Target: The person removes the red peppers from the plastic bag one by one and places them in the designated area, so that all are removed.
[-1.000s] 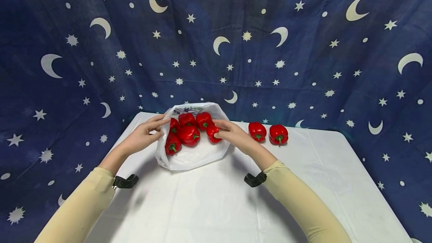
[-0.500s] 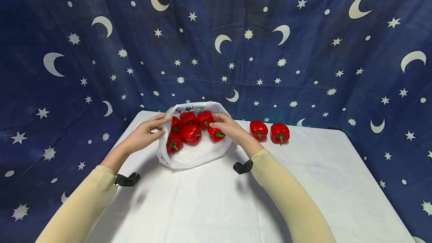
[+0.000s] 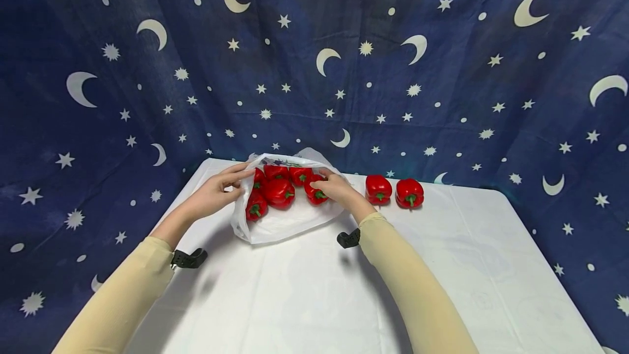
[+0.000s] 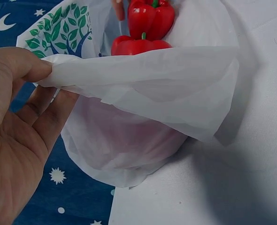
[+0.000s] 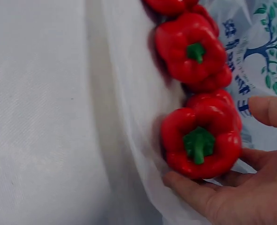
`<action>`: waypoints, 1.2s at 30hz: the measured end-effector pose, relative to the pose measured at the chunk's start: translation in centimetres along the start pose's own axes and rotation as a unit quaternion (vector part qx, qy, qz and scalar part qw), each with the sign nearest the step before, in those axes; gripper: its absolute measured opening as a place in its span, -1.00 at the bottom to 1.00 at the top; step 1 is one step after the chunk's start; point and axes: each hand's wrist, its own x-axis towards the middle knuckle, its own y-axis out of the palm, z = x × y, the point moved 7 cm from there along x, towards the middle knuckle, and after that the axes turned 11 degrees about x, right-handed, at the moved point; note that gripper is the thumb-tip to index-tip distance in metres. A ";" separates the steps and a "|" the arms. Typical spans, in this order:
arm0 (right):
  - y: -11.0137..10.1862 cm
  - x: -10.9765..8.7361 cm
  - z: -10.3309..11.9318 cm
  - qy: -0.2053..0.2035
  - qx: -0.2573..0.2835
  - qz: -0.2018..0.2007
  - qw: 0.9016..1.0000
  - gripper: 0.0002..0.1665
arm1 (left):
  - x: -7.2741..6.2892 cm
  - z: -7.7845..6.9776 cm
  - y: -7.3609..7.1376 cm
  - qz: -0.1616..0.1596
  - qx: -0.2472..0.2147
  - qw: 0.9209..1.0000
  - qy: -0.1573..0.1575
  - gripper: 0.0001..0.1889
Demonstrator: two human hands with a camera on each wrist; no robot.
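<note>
By the right hand [image 3: 339,187], a red pepper [image 5: 199,138] is held between thumb and fingers inside the white bag [image 3: 285,229], which is pinched open by the left hand [image 3: 216,194]. Placement beside the bagged peppers [image 3: 279,194] seems in hand; next, release is probably called for, with two loose peppers [image 3: 378,189] left on the table [image 3: 304,294].

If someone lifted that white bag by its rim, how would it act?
The bag would probably flop and fold: its film looks thin and creases beside the left hand. Its bottom would likely sag, since red peppers lie inside. One might roll out, because the mouth gapes wide.
</note>
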 end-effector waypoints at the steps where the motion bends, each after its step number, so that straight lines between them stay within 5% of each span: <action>1: 0.1 0.1 -0.2 0.004 -0.006 -0.003 1.000 -0.13 | 0.0 0.0 0.0 0.000 -0.001 1.000 -0.001 -0.50; 14: 0.2 0.3 -1.2 0.024 -0.018 -0.038 0.999 -0.25 | 0.2 -0.3 0.2 0.003 -0.007 1.000 -0.002 -0.50; 36: 2.8 -2.7 -1.4 0.020 0.014 0.076 0.997 -0.13 | 0.2 0.0 0.1 -0.005 -0.002 1.000 -0.004 -0.51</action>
